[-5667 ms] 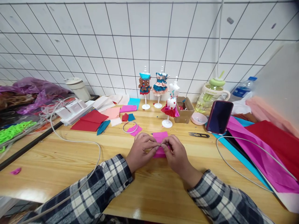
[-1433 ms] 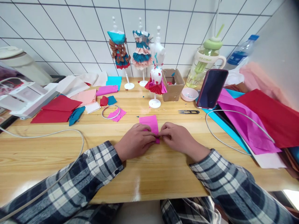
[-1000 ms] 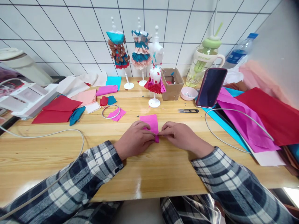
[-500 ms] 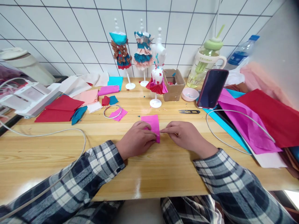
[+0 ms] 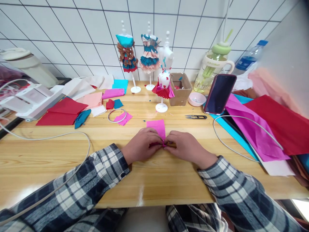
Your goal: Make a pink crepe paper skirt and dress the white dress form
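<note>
A small magenta piece of crepe paper (image 5: 157, 126) lies on the wooden table, its near edge gathered between my hands. My left hand (image 5: 144, 145) rests over its left side, thumb and fingers pinching the near edge. From the right, my right hand (image 5: 181, 145) pinches the near right corner, fingertips almost meeting those of the left. The pinched fold is partly covered by my fingers. Beyond the paper stands a white mini dress form (image 5: 166, 58) with a red and magenta pleated skirt (image 5: 163, 91).
Two more dressed forms, a cardboard box (image 5: 180, 93) and a pink bowl (image 5: 197, 99) stand behind. Thread snips (image 5: 196, 117) and a propped phone (image 5: 220, 93) are to the right. A ring (image 5: 117, 116) lies left, with red paper (image 5: 60, 111) further out. Cables cross both sides.
My right hand has gone from pointing at the paper's right edge to pinching its near corner. The near edge, flat before, is now bunched up. The view has shifted slightly.
</note>
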The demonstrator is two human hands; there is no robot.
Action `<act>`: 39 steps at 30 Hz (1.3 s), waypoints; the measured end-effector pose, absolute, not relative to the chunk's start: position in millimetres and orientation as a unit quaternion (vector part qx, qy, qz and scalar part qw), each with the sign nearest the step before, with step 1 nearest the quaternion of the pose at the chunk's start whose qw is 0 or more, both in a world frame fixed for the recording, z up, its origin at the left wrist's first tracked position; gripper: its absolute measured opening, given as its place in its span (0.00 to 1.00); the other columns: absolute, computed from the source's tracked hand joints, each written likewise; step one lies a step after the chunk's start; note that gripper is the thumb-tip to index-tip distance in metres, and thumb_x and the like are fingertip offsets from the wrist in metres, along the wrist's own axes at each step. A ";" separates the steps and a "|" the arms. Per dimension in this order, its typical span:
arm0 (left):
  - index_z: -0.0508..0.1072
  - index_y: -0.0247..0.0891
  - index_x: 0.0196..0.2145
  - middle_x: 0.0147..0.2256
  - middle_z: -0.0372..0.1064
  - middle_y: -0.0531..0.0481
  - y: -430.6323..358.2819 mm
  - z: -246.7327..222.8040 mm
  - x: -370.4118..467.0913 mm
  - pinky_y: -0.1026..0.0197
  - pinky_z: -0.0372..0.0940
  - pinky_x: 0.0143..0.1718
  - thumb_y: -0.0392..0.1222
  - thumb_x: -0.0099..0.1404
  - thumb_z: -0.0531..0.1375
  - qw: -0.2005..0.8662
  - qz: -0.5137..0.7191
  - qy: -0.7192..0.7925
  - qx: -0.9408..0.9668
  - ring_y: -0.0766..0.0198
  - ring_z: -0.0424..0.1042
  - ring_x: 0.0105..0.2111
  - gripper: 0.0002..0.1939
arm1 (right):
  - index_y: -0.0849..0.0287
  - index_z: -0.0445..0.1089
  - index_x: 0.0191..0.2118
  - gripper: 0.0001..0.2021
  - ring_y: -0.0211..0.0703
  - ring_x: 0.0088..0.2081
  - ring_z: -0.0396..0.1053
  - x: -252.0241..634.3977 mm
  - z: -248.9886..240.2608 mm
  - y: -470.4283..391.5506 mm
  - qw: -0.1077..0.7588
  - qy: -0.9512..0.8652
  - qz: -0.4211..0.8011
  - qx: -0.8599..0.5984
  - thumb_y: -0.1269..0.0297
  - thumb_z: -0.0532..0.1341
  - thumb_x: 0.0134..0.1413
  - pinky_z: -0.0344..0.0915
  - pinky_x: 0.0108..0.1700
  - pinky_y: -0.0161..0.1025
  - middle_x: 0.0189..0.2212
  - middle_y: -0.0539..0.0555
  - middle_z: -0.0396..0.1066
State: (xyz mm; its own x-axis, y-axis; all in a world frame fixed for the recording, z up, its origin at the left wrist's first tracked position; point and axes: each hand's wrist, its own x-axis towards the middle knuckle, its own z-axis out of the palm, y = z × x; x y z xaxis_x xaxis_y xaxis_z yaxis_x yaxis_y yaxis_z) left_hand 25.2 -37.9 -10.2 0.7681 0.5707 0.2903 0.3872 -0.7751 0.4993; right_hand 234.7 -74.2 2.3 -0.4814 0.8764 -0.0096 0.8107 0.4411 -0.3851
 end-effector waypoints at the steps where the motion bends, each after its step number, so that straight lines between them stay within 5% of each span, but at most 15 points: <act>1: 0.77 0.42 0.38 0.36 0.76 0.50 -37.8 -10.2 24.7 0.56 0.63 0.47 0.38 0.64 0.59 0.209 0.217 0.262 0.917 0.60 0.71 0.42 0.07 | 0.54 0.73 0.39 0.06 0.39 0.36 0.69 234.8 1.9 -73.4 0.093 -0.844 0.175 -0.498 0.62 0.61 0.57 0.57 0.35 0.35 0.35 0.49 0.72; 10: 0.77 0.43 0.38 0.37 0.73 0.48 -42.7 -1.4 19.7 0.53 0.57 0.45 0.52 0.60 0.63 0.131 0.185 0.335 0.914 0.57 0.67 0.41 0.13 | 0.53 0.75 0.39 0.07 0.39 0.34 0.69 235.6 5.0 -72.5 0.112 -0.836 0.197 -0.500 0.66 0.61 0.56 0.57 0.35 0.35 0.32 0.49 0.74; 20: 0.77 0.42 0.33 0.34 0.74 0.51 -44.3 0.0 22.2 0.52 0.52 0.44 0.47 0.62 0.60 0.126 0.151 0.363 0.911 0.58 0.68 0.39 0.09 | 0.52 0.77 0.36 0.06 0.37 0.30 0.67 239.6 -0.7 -66.0 0.170 -0.792 0.245 -0.533 0.64 0.62 0.54 0.57 0.32 0.34 0.30 0.48 0.75; 39: 0.74 0.39 0.34 0.35 0.72 0.47 -43.5 -2.7 24.6 0.52 0.55 0.40 0.52 0.64 0.59 0.073 0.159 0.392 0.903 0.56 0.67 0.39 0.13 | 0.53 0.76 0.31 0.07 0.35 0.26 0.65 229.6 -4.7 -57.6 0.146 -0.743 0.248 -0.605 0.60 0.60 0.53 0.52 0.26 0.33 0.24 0.46 0.73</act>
